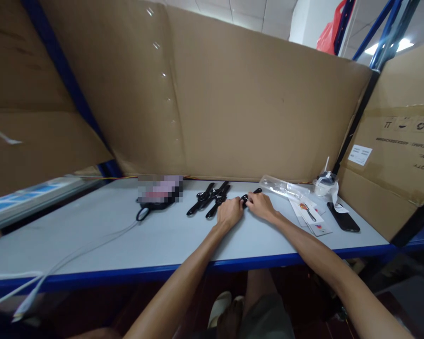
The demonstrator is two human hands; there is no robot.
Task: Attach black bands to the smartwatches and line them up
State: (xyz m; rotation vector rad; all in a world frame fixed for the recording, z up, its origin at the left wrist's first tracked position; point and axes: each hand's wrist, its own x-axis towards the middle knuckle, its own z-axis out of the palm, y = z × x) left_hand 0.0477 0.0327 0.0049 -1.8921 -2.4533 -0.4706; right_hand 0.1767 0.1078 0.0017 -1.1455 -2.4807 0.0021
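Both my hands rest on the grey table (134,235) and meet on a black smartwatch (251,194). My left hand (229,213) is closed around the near end of the watch. My right hand (261,205) pinches the watch body, and its strap sticks out towards the cardboard wall. Just left of my left hand lie two more black watches (210,198) side by side, untouched.
A clear plastic bag (282,187), printed cards (309,214), a black phone (342,216) and a small bagged item (325,182) lie to the right. A black pouch (155,200) and white cable (74,256) sit left. Cardboard walls (233,108) enclose the back and sides.
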